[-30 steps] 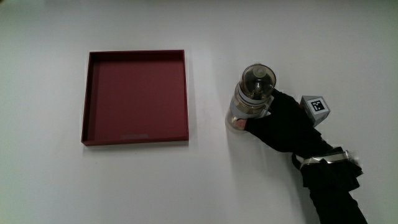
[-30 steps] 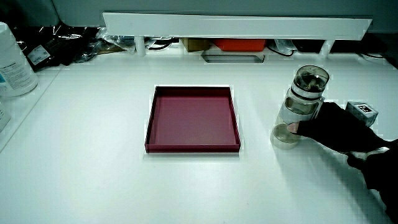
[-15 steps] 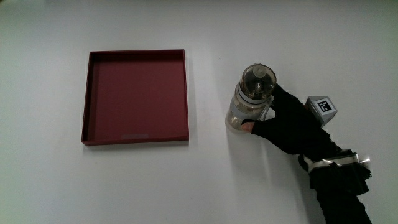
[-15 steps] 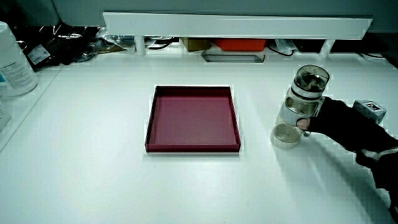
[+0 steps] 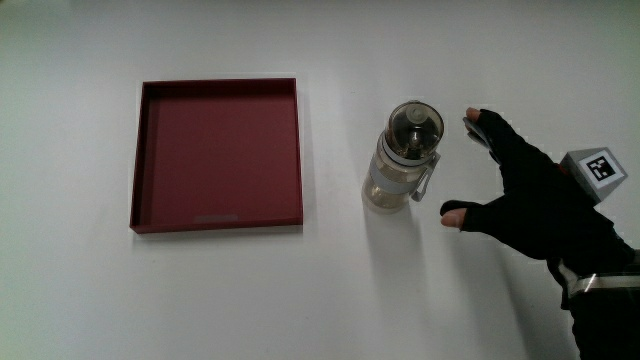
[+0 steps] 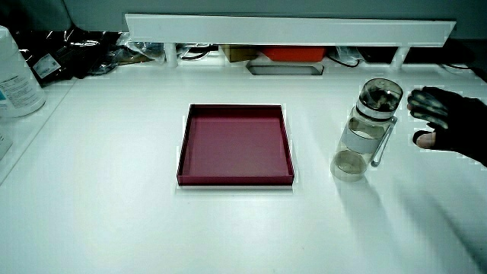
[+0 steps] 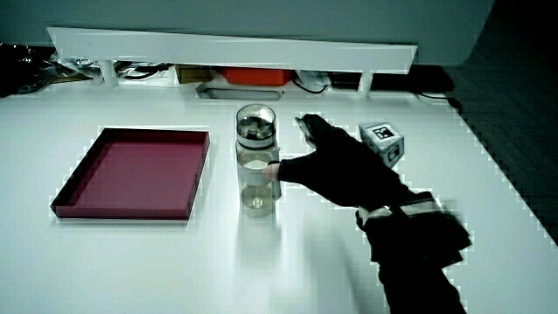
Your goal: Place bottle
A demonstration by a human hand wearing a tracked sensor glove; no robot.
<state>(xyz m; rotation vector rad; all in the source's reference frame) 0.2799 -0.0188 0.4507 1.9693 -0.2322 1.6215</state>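
A clear bottle with a grey cap and a side loop stands upright on the white table, beside the red tray. Both side views show the bottle standing free. The gloved hand hovers beside the bottle, on the side away from the tray, fingers spread and holding nothing. A gap shows between hand and bottle in the main view. The hand appears in both side views too.
The shallow square red tray holds nothing. A low white partition runs along the table's edge farthest from the person, with cables and boxes under it. A white container stands at the table's edge.
The hand has let go of the bottle and drawn away from it, fingers opening. The bottle stays upright in the same spot beside the tray.
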